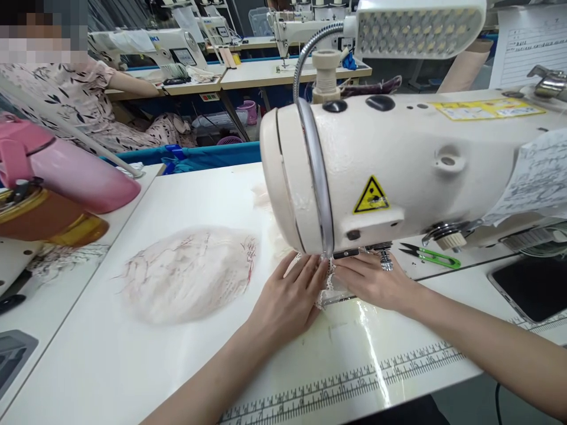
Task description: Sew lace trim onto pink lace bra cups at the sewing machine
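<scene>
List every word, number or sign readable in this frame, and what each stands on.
"10", "12", "16", "17": ruler strip along the table edge, partly blurred.
Yellow warning triangle, pictogram only: sewing machine head.
Yellow label on the machine top: too blurred to read.
Paper sheet at top right: lines too small.
Brand on the far sewing machine: illegible.

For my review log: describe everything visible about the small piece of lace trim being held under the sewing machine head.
The lace trim is a small white, scalloped, openwork strip, mostly hidden. It lies flat on the white table beneath the cream sewing machine head, by the needle area. The left hand presses on it from the left, fingers spread flat; the right hand touches its right side. Only a short edge shows between the fingertips; its full length cannot be told.
</scene>
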Available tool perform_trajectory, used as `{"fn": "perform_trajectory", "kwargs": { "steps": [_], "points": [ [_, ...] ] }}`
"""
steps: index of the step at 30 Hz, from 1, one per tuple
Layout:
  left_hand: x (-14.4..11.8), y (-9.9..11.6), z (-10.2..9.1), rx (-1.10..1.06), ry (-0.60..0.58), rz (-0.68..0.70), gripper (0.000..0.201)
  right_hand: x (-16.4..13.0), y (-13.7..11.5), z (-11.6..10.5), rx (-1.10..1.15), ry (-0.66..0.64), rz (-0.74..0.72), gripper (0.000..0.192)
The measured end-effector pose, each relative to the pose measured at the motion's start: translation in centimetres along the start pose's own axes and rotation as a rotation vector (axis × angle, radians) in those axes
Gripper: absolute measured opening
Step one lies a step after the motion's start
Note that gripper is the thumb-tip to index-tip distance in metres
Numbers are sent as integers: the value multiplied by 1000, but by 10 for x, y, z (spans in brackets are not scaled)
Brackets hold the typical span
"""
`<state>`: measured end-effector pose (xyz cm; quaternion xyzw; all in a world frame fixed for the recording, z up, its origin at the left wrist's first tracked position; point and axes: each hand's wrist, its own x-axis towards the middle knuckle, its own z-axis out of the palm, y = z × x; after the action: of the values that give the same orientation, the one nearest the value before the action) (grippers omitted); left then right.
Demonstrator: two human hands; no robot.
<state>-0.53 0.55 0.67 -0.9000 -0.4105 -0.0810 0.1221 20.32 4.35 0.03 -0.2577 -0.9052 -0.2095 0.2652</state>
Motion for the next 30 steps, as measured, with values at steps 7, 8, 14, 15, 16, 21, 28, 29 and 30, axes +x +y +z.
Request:
{"fn": "perform_trajectory", "kwargs": {
  "steps": [7, 8, 14, 15, 16, 21, 28, 29, 30],
  "points": [
    [-1, 2, 1, -16, 4, -18, 48, -4, 1, 2, 14, -40, 40, 24],
    [0, 2, 1, -14, 4, -19, 49, -5, 1, 2, 17, -45, 43, 25],
    [1, 3, 0, 19, -4, -37, 49, -6, 5, 0, 32, -93, 68, 22],
    [2, 3, 0, 20, -1, -42, 49, -5, 5, 0, 22, -100, 65, 23],
    [2, 3, 0, 21, 3, -48, 48, -5, 6, -1, 10, -104, 62, 24],
    [4, 2, 0, 13, 19, -74, 45, 0, 8, -4, 19, -114, 81, 26],
    [3, 0, 4, 7, 54, -32, 42, 0, 7, -5, -3, -141, 93, 27],
    [2, -1, 5, 1, 77, 7, 40, -1, 7, -4, -22, -137, 82, 27],
    [1, -2, 6, -4, 98, 47, 38, -2, 6, -3, -37, -136, 78, 28]
  ]
}}
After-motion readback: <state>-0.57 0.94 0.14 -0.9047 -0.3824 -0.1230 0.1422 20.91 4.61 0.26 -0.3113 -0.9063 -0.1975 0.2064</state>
